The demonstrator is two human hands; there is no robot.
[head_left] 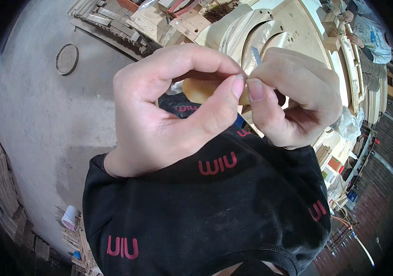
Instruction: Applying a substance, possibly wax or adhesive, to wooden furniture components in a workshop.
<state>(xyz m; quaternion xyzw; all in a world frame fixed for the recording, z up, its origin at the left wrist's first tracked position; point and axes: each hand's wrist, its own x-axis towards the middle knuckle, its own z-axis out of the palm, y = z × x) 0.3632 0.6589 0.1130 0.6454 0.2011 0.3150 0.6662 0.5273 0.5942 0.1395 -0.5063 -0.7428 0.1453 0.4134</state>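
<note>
My left hand (169,106) and my right hand (297,94) meet in front of my chest, each with thumb and index finger pinched together. The tips touch or nearly touch, and whatever lies between them is too small or too covered to name. Behind the left thumb shows a smooth tan piece (198,90) with a rounded end; the fingers hide much of it, and I cannot tell which hand bears it. A narrow, light blue-grey strip with cross marks (255,55) sticks up beside the right index finger; its lower end is hidden.
Ahead, a workbench carries curved wooden parts (238,39) and a pale wooden panel (300,27). Another person (372,39) stands at the far right. A round hoop-like thing (67,59) lies on the grey floor (35,129) at left. A white bucket (71,217) stands at lower left.
</note>
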